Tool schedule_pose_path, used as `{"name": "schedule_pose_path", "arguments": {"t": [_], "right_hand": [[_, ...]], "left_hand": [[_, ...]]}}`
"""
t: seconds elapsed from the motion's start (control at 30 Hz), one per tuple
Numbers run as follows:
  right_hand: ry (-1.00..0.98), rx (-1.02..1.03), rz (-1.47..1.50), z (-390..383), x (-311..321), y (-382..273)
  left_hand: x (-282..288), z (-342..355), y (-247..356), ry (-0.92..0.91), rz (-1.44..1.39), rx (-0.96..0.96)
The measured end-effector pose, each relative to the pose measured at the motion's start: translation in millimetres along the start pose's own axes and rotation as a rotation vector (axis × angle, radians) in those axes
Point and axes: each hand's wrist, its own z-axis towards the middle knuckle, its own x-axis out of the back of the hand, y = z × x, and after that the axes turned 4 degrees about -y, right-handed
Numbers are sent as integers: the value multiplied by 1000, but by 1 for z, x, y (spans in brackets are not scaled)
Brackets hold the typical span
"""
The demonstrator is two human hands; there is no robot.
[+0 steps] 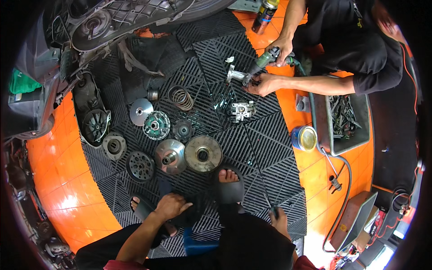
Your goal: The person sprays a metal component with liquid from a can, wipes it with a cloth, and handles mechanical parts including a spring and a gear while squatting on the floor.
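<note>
My left hand [172, 207] hovers low over the dark mat by my left foot, thumb stretched away from the loosely bent fingers. I make out nothing in it; a dark blue cloth-like patch [165, 186] lies just beyond the fingertips. Down at the right, my right hand [279, 221] is closed round the dark handle of a slim tool [274, 210], which looks like a screwdriver. Ahead of my feet are a large flat metal disc [191, 155], a shiny pulley half [175, 168], a black perforated clutch bell [140, 166] and a green-finned pulley half [156, 125].
Across from me, a co-worker's hands [265, 84] hold a green air tool [265, 59] at a silver metal part [236, 74]. A carburettor-like part [243, 110], coil spring [181, 98], tool bin [330, 130], round tin [304, 138] and hose [349, 180] lie around. A scooter [94, 27] stands upper left.
</note>
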Motion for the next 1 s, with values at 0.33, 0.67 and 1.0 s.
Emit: {"name": "schedule_pose_path", "arguments": {"t": [0.33,0.67,1.0], "right_hand": [[376,516,-474,50,-6,-50],[858,1151,-415,152,134,-342],[751,826,-692,424,323,-629]], "left_hand": [[5,49,25,330,-665,277],[24,103,37,520,-1781,613],[16,107,46,588,-1539,494]]}}
